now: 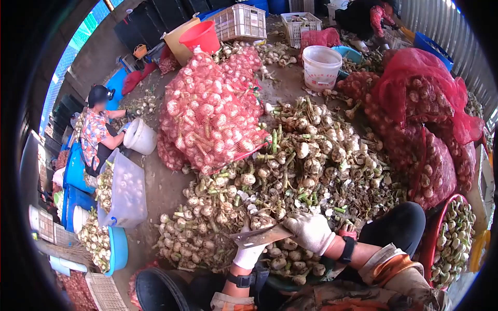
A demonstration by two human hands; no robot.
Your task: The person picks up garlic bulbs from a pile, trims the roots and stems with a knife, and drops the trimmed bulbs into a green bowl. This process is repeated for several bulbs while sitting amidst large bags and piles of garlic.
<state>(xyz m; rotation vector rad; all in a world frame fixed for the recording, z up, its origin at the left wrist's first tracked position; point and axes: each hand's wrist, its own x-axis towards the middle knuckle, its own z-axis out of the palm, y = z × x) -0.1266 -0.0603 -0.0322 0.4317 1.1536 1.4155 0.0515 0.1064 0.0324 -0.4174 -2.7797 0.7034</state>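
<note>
My right hand (311, 231), in a white work glove, is closed around the handle of a knife (261, 236). Its broad blade points left across the front of my left hand (250, 255), also gloved. The left fingers are wrapped round a garlic bulb (263, 220), partly hidden by the blade. Beyond both hands spreads a large heap of garlic (311, 150) with stems and loose skins. Below the blade, trimmed garlic bulbs (290, 257) lie close to my lap.
Full red mesh sacks of garlic (207, 111) stand ahead, with more mesh sacks (428, 140) at right. A red basin (429, 259) of peeled-looking cloves is by my right knee. A white bucket (321, 70) stands behind the heap. Co-workers sit at left (98, 129) and far right (371, 18).
</note>
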